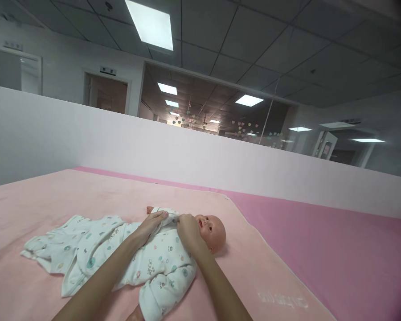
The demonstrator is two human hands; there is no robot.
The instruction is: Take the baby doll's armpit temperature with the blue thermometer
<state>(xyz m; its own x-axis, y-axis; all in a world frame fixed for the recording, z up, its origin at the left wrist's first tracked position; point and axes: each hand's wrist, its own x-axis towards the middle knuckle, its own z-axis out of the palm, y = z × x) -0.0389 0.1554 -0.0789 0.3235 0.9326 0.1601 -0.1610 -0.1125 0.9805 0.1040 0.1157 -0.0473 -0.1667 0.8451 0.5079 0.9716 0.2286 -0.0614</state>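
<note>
Our right hand [189, 229] pinches the gown [153, 263], our left hand [153, 224] (grip unclear) lies over it — hard tugging could roll the doll [217, 233].

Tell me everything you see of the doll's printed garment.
The garment is off-white, soft-looking cloth, long-sleeved, with scattered coloured dots and small figures. The doll wearing it lies on its back on the pale pink blanket; the wrinkled lower part spreads toward picture left. The left grip touches its chest, the right grip its neckline; both partly hide the front.
</note>
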